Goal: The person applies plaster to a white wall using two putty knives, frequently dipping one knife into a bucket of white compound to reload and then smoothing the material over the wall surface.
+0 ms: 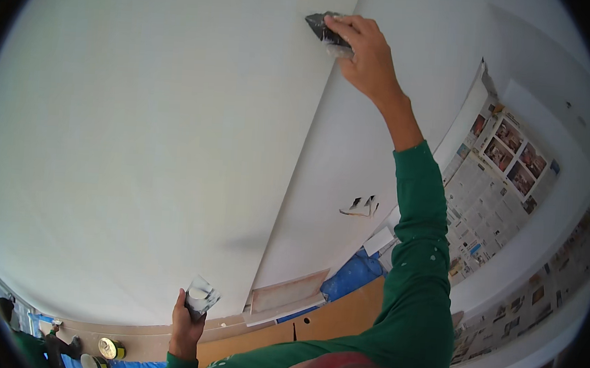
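High on the pale wall, my right hand is closed on a dark putty knife smeared with white. Its blade meets the wall close to the vertical edge where the surface steps to a recessed white part. Low down and to the left, my left hand grips a second putty knife, its wide blade turned up and carrying white putty. That blade stands in front of the lower wall; whether it touches cannot be told. A green sleeve covers most of my right arm.
Wires poke from openings in the recessed wall. Newspaper covers the window at right. A wooden board, a blue plastic sheet and tins are below. Another person in green is at lower left.
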Action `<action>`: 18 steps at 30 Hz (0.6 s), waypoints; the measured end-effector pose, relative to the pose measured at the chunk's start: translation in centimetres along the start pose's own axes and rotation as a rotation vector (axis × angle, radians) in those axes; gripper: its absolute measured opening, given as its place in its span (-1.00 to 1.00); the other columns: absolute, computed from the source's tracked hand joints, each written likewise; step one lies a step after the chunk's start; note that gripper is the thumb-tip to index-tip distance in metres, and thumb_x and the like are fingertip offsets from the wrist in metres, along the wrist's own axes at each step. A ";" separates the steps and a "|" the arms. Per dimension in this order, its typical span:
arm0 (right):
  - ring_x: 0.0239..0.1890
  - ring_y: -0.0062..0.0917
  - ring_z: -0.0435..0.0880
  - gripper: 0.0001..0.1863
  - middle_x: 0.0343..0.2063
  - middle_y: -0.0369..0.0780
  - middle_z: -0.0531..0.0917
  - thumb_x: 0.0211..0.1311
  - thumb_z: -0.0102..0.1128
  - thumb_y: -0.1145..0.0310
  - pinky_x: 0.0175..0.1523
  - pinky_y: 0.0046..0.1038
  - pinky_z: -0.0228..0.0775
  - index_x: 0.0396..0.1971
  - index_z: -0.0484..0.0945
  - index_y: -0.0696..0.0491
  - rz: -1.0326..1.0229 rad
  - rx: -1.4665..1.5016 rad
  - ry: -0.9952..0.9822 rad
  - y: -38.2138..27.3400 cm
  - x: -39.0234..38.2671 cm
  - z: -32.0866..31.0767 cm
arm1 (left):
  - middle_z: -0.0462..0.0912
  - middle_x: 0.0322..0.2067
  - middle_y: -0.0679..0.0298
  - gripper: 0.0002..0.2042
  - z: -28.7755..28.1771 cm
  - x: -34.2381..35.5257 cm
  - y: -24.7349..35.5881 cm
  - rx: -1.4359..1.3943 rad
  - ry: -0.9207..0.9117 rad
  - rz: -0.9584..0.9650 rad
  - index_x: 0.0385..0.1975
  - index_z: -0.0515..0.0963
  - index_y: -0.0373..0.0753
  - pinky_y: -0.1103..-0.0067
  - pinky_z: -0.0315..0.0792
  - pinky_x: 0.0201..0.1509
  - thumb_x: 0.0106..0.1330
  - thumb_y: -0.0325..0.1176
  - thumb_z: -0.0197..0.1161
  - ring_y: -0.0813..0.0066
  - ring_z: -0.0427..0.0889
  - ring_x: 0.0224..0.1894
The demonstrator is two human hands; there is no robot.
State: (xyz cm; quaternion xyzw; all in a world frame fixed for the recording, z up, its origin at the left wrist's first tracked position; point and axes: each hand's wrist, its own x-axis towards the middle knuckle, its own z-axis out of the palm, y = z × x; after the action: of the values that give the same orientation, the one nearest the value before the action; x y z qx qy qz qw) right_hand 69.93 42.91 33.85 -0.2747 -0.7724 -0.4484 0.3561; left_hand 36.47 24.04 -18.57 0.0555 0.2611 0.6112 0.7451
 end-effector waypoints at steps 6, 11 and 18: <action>0.12 -0.33 0.48 -0.29 0.03 -0.29 0.57 -0.16 0.28 0.65 0.10 -0.27 0.36 0.16 0.58 0.03 0.050 0.004 -0.075 -3.9 -5.6 2.0 | 0.69 -0.01 0.24 -0.58 0.7 -0.4 0.9 0.054 -0.001 -0.074 0.08 0.53 -0.25 0.43 0.52 0.13 0.62 -0.03 -0.10 0.35 0.67 0.01; 0.12 -0.34 0.47 -0.29 0.05 -0.27 0.55 -0.17 0.31 0.63 0.10 -0.27 0.35 0.17 0.55 0.04 0.079 0.030 -0.184 -7.1 -9.7 3.7 | 0.69 -0.01 0.24 -0.59 1.9 -1.0 2.0 0.086 0.039 -0.088 0.08 0.53 -0.25 0.41 0.52 0.14 0.61 -0.04 -0.07 0.35 0.66 0.01; -0.02 -0.28 0.49 -0.40 -0.07 -0.17 0.59 -0.03 0.13 0.70 0.08 -0.24 0.29 0.12 0.62 0.11 0.115 0.030 -0.181 -4.6 -7.5 -1.2 | 0.66 0.06 0.21 -0.56 3.4 -2.0 2.2 0.073 0.007 -0.060 0.12 0.51 -0.26 0.36 0.50 0.24 0.61 -0.02 -0.08 0.30 0.65 0.09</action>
State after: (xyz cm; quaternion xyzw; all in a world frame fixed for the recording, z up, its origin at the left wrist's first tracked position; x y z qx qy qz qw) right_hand 71.31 38.98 26.01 -0.3523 -0.7911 -0.3890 0.3141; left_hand 35.82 23.55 -14.12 0.0726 0.2874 0.5790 0.7596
